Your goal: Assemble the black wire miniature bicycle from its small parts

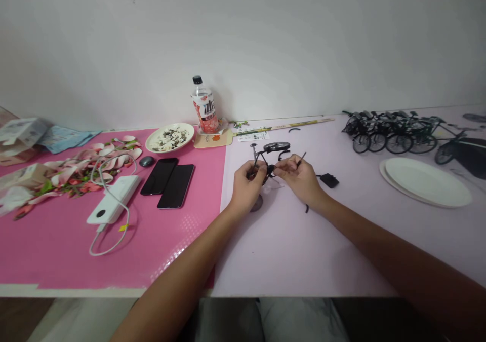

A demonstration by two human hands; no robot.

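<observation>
Model bicycle [276,147] | likely light, brittle; best held by frame [260,155] | left hand [248,181]: pinched on frame | right hand [299,178]: closed round dark rod [302,158], toward 1 o'clock

Both hands [275,177] pinching close together; fingertips partly unclear.

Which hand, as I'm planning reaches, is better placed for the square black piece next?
Probably the right hand: it is nearer the square black piece, though holding a thin stick; the left hand grips the small bicycle.
</observation>
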